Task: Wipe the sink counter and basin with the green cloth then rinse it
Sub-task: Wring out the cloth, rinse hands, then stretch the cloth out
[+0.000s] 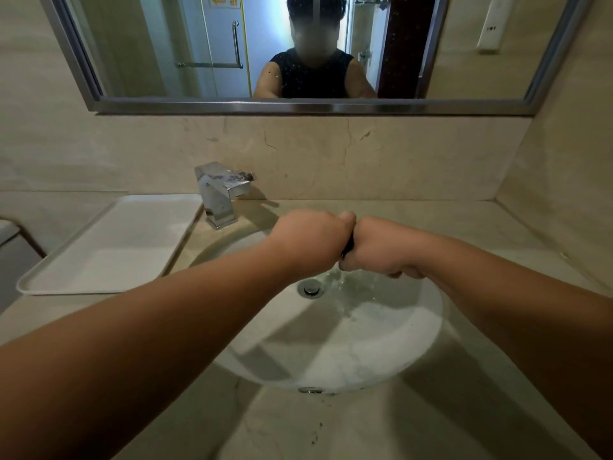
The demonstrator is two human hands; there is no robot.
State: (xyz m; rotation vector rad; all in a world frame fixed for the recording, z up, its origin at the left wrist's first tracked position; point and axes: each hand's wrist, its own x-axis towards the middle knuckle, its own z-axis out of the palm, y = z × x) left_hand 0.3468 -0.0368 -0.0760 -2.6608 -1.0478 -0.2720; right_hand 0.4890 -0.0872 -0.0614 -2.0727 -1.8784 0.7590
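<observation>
Head view: I am seeing the left hand and right hand pressing knuckle to knuckle above the far part of the basin, each curling tight around the green cloth. I am judging this as wringing, kept over the bowl so run-off is splashing near the drain. The green cloth is showing only as 1 dark sliver between the 2 hands, so I am not reading its colour.

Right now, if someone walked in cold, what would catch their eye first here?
Two fists meeting over the white basin: the left hand and right hand squeeze a dark sliver of cloth between them, water splashing down near the drain. Left of the faucet, a white tray sits on the counter.
</observation>
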